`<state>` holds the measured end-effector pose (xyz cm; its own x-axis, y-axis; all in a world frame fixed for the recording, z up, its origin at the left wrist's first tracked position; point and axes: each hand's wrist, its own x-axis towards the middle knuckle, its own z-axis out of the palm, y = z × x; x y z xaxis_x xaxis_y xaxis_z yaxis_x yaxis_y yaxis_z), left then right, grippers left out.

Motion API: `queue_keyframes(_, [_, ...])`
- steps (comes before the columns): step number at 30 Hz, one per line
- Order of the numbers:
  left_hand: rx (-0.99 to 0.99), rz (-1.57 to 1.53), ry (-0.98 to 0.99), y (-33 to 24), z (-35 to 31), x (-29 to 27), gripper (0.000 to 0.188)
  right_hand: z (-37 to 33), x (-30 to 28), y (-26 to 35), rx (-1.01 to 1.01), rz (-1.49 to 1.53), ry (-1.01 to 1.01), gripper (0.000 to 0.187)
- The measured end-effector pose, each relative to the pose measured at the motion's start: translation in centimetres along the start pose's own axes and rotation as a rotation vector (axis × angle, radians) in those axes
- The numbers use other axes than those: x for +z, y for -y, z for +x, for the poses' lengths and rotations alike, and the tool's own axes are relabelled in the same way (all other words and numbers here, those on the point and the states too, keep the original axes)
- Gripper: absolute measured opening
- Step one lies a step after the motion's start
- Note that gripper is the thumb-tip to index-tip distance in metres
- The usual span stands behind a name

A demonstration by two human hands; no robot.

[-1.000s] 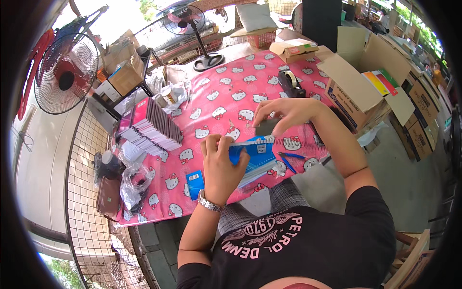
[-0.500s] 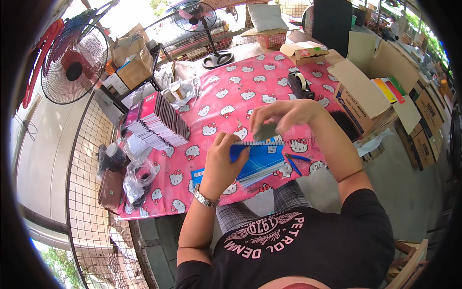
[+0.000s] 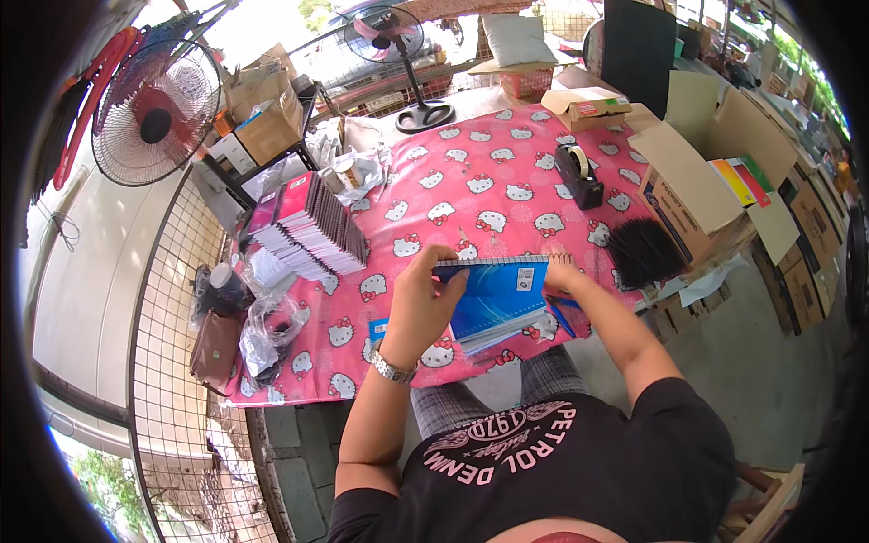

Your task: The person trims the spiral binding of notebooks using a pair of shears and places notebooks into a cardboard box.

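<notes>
My left hand (image 3: pixel 424 303) is closed on the left end of a blue spiral notebook (image 3: pixel 507 281), thumb on the near side, with the coil edge (image 3: pixel 507 261) upward. At the coil's right end, loops stick out past the cover beside my right hand (image 3: pixel 561 275). Its fingers are mostly hidden behind the coil and notebook, so its grip cannot be made out. White page edges (image 3: pixel 503 335) show below the blue cover. Blue-handled pliers (image 3: pixel 563 320) lie on the table just right of the notebook. A flat blue piece (image 3: pixel 377 328) pokes out left of my left wrist.
Stacked notebooks (image 3: pixel 317 222) stand left on the pink patterned tablecloth (image 3: pixel 434 195). A tape dispenser (image 3: pixel 579 176), a bristly black pile (image 3: pixel 644 252) and an open carton (image 3: pixel 683 199) are to the right. Plastic bags (image 3: pixel 269 330) and a brown pouch (image 3: pixel 215 348) lie at the left edge.
My right hand has come down from above the coil to its right end. The dark, blurred thing under that hand is out of sight. My left hand keeps its hold on the notebook.
</notes>
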<state>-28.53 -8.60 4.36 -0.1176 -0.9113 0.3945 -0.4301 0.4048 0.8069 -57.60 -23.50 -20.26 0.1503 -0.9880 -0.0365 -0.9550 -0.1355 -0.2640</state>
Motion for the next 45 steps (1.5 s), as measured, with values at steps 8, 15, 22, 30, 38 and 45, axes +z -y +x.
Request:
queue_keyframes(8, [-0.129, -0.074, -0.078, 0.0, -1.0, 0.2, 0.013, -15.8, 6.2, -1.0, 0.041, 0.056, -0.228, 0.078])
queue_keyframes(15, [-0.11, -0.207, -0.161, 1.9, -1.5, 1.2, 0.019, -18.6, -9.6, 8.7, -0.248, 1.048, -0.849, 0.059])
queue_keyframes(22, [0.082, -0.036, -0.353, 0.2, -2.0, 2.9, 0.016, -19.1, -16.7, 15.4, -0.597, 0.728, -0.634, 0.059])
queue_keyframes(30, [0.175, 0.154, -0.448, -0.6, -2.6, 2.6, 0.023, -18.5, -17.6, 15.8, -0.594, 0.721, -0.479, 0.052])
queue_keyframes(38, [0.524, 0.809, -0.652, 2.7, -2.0, -1.5, 0.023, -18.3, -17.6, 14.0, -0.517, 0.984, -0.4, 0.047])
queue_keyframes(45, [-0.332, 1.139, 0.069, 12.7, -2.9, -6.2, 0.022, -13.9, 0.3, -0.9, 0.033, 0.498, -0.381, 0.053])
